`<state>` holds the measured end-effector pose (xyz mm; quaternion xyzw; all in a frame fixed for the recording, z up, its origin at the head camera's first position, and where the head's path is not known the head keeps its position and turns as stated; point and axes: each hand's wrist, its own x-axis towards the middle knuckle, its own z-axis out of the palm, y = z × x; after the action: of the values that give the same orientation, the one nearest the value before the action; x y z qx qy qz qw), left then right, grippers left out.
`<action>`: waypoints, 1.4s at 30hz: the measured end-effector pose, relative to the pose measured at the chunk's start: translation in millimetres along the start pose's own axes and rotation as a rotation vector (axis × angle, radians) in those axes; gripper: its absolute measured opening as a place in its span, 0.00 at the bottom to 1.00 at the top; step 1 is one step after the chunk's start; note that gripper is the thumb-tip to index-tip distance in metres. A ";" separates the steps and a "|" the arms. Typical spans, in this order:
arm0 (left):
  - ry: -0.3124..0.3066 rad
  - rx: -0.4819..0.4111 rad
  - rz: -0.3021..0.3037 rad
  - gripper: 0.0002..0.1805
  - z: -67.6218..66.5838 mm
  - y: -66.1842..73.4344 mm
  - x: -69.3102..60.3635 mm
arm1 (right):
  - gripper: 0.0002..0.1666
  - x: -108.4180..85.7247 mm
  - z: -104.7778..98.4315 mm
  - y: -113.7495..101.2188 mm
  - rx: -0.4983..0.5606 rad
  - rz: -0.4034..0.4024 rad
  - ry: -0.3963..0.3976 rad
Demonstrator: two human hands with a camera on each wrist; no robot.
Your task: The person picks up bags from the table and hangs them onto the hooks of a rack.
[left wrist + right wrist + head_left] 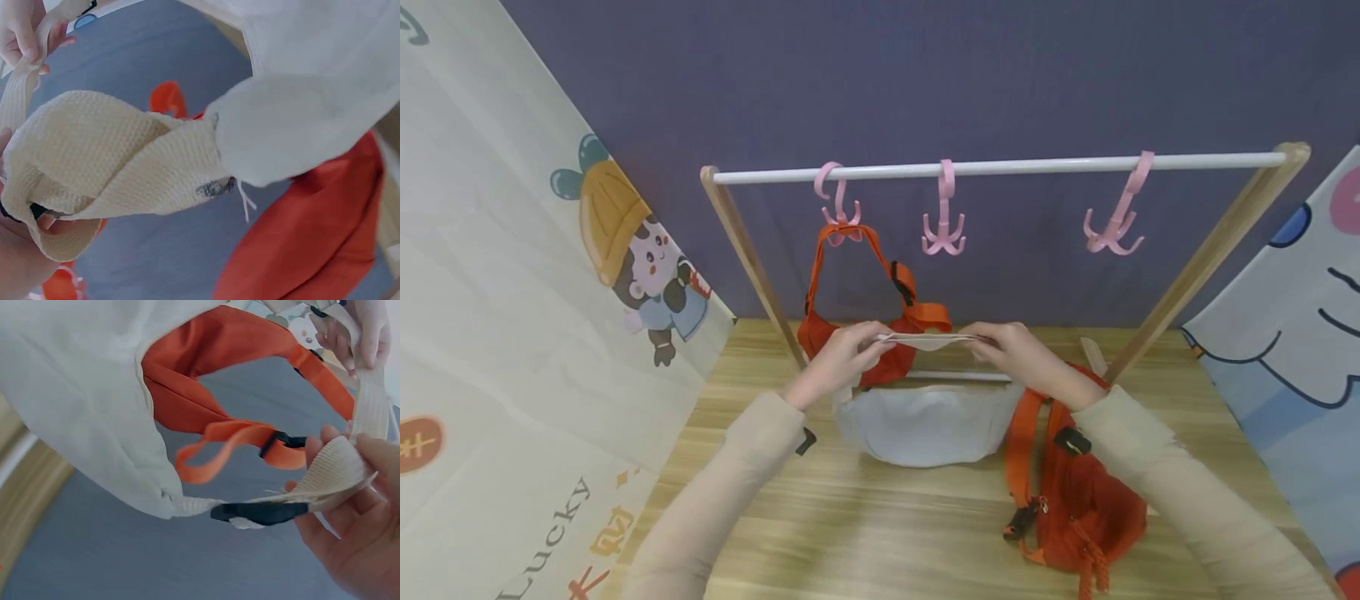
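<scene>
A white waist bag (pixel 932 425) hangs above the table by its cream webbing strap (pixel 928 341). My left hand (pixel 852 352) pinches one end of a strap stretch, and my right hand (pixel 1017 350) grips the other, so the part between them runs nearly straight. In the right wrist view, the right hand's fingers (pixel 328 534) curl around the folded strap beside a black buckle (pixel 259 512). Twisted webbing (pixel 94 144) loops beside the left hand in the left wrist view. Beyond the hands, a red-orange bag (pixel 891 362) hangs by its strap from a pink hook (pixel 842 221).
A white rail (pixel 1022 167) on wooden posts carries two more pink hooks, one in the middle (pixel 943 225) and one at the right (pixel 1116 217). Another red bag (pixel 1090 500) with an orange strap lies on the wooden table (pixel 850 533), under the right forearm.
</scene>
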<state>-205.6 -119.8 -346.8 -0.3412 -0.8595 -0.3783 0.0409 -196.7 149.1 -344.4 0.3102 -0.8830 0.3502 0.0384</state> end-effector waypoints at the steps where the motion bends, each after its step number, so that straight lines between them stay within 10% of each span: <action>1: 0.003 0.001 0.001 0.06 -2.4 2.5 2.2 | 0.11 1.2 -2.9 -1.7 -0.013 -0.010 0.018; 22: 0.108 0.145 0.052 0.09 -42.7 37.8 51.2 | 0.09 24.6 -63.9 -30.5 -0.244 -0.063 0.206; 42: 0.217 0.211 0.018 0.11 -62.5 51.5 90.3 | 0.11 57.4 -98.0 -37.4 -0.330 -0.016 0.219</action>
<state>-254.5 -87.2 -240.7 -0.2998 -0.8819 -0.3203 0.1726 -236.1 161.2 -232.1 0.2666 -0.9165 0.2319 0.1876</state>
